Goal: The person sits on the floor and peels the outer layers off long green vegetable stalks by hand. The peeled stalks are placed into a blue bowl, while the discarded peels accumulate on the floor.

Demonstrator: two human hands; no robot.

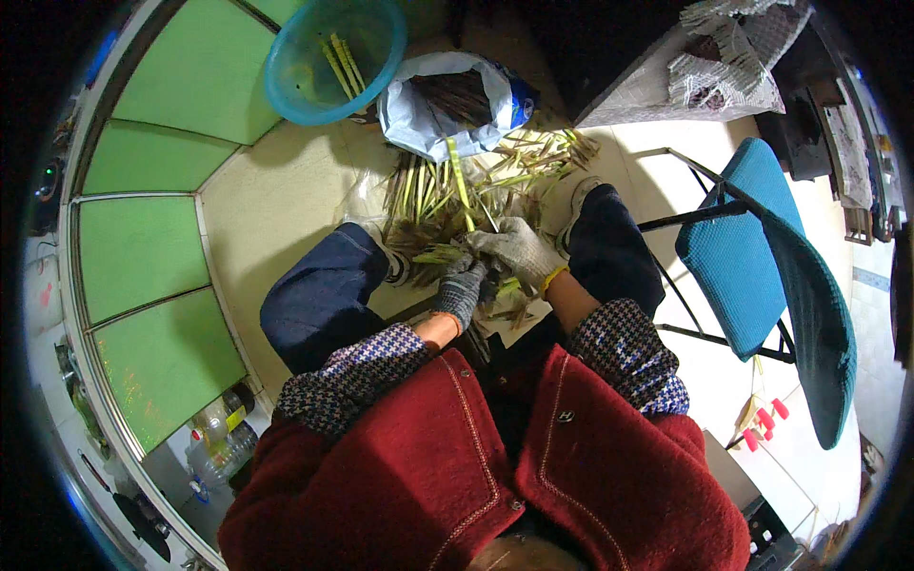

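A pale green peeled stalk [458, 175], which looks like a slim bamboo shoot, points away from me between my knees. My left hand [463, 285], in a grey knit glove, closes around its near end; the exact grip is partly hidden. My right hand [520, 248], in a whitish knit glove, is pressed up against the stalk. From its fingers sticks a narrow metal blade [490, 217], apparently a knife, with the handle covered. Beneath and beyond both hands lies a heap of green and brown husks [421, 189] on the floor.
Beyond the heap stands an open white-and-blue bag [410, 118] of dark unpeeled shoots. A blue plastic basin [278, 86] holds several peeled stalks. Green cabinet doors [143, 250] line the left side. To the right is a teal folding chair [735, 250]; a woven sack [728, 93] sits behind.
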